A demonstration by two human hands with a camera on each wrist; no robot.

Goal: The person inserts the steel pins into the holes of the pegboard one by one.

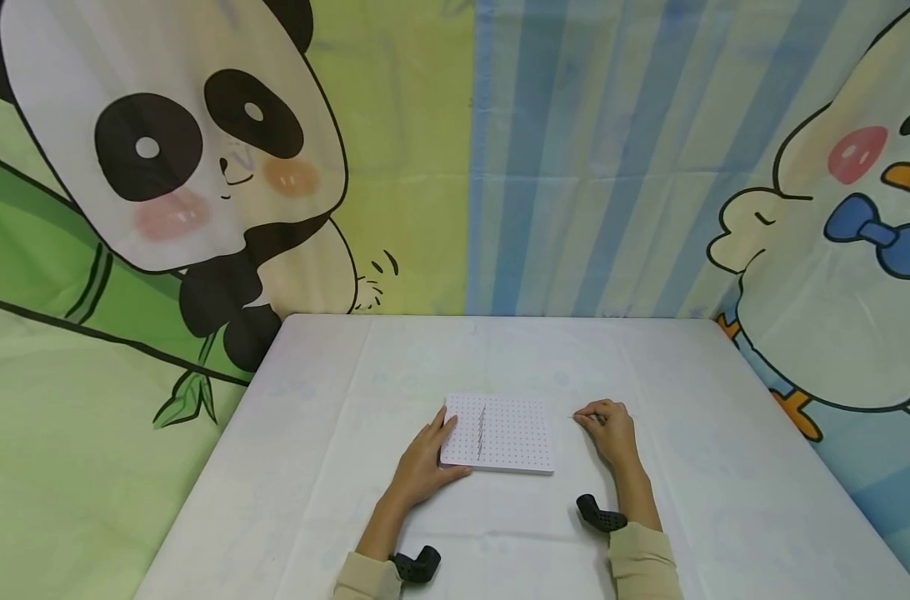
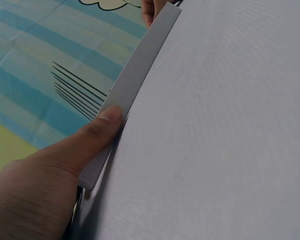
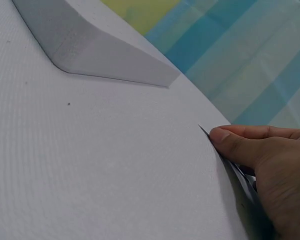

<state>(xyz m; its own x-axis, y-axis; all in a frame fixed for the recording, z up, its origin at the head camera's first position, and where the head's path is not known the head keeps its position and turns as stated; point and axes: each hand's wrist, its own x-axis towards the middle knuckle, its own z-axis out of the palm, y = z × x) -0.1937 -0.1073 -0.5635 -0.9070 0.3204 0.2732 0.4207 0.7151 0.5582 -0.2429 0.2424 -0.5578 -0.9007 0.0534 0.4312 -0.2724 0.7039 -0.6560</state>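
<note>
A white board (image 1: 518, 437) with a grid of small holes lies on the white table. One column of thin, dark needles (image 1: 481, 433) stands in its left part; in the left wrist view these needles (image 2: 80, 92) stick up from the top face. My left hand (image 1: 422, 467) holds the board's near left corner, the thumb against its front side and the other fingers along the left edge. To the right of the board, my right hand (image 1: 608, 429) pinches a single needle (image 3: 203, 130) between thumb and fingertips, its point facing the board. Part of that needle is hidden by the fingers.
The white table (image 1: 335, 500) reaches back to a printed curtain (image 1: 575, 167) with a panda and a duck. Each wrist wears a black camera mount, one by the left sleeve (image 1: 417, 565) and one by the right sleeve (image 1: 601, 514).
</note>
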